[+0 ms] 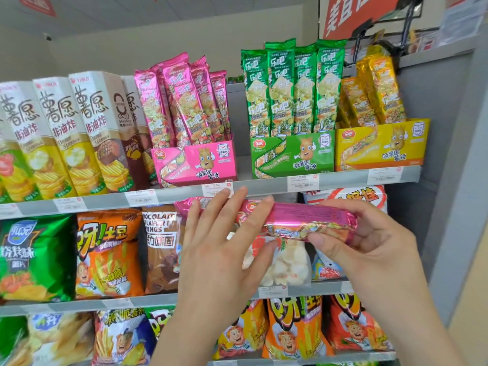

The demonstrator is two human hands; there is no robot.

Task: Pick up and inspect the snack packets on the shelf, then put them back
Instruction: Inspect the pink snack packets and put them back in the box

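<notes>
Nearest the camera, the right hand pinches the right end of a pink packet, thumb below and fingers curled over, holding it level in front of the shelf. The left hand lays straight fingers across its left part without clasping it. Inspection looks under way. Behind and above, the pink display box holds matching packets upright. Returning this one calls for turning it on end and slotting it in.
</notes>
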